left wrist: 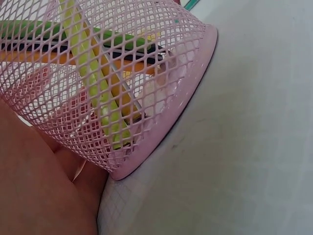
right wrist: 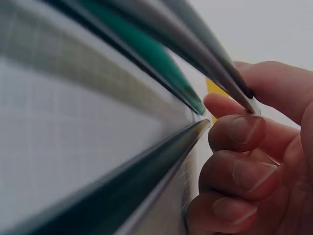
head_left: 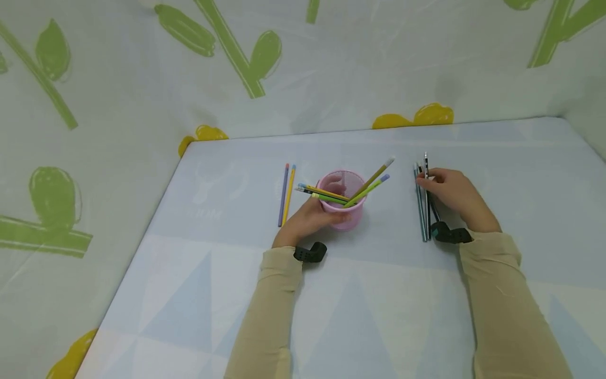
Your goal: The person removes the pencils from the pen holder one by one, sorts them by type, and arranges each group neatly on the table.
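Left of the left grip, a purple pencil (head_left: 283, 196) and a yellow pencil (head_left: 289, 193) lay side by side on the table (head_left: 379, 247), their long axes pointing away from the person. The left hand (head_left: 309, 220) was clamped round the cup (head_left: 353, 223). From it three pencils (head_left: 326, 191) leaned left over that hand; an olive pencil (head_left: 374, 177) and a lime pencil (head_left: 369, 192) leaned right, away from it. Through the mesh, the left wrist view showed pencil ends down by the base, hidden from the head view. Just left of the right grip lay a teal pencil (head_left: 420, 205). A silver pencil (head_left: 428, 213) was pinched between thumb and fingertip of the right hand (head_left: 456, 193), its long axis running forward, one end beyond the fingers. The right wrist view showed it raised above its neighbours. A dark pencil (head_left: 434, 209) ran from beneath the grip toward the wrist.
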The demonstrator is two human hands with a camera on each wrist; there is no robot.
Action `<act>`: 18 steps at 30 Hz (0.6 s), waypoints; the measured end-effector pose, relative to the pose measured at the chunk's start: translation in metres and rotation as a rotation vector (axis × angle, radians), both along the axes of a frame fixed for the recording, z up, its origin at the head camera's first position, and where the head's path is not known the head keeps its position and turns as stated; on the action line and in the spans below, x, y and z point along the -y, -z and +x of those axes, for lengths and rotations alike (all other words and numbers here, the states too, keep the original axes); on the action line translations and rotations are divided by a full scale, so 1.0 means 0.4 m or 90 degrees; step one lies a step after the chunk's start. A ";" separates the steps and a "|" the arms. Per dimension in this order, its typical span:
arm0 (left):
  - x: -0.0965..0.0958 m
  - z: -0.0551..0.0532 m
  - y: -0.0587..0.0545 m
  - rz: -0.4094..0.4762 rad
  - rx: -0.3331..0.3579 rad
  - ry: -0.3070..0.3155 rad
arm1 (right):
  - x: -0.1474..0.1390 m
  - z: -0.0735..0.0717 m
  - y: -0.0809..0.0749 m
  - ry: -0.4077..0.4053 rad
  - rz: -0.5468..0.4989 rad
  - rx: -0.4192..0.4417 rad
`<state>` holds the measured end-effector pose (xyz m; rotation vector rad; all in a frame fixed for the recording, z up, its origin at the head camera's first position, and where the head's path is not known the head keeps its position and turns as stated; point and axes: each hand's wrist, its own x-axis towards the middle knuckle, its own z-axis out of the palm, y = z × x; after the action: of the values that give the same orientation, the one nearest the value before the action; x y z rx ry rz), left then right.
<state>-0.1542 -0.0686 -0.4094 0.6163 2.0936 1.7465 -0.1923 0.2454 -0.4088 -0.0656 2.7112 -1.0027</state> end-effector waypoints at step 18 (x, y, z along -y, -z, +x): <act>0.016 0.000 0.005 0.071 -0.003 0.044 | 0.005 -0.003 -0.003 -0.038 0.083 0.006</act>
<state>-0.1542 -0.0752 -0.4112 0.7152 1.9633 1.8347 -0.1933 0.2435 -0.4077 -0.1175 2.7417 -0.8062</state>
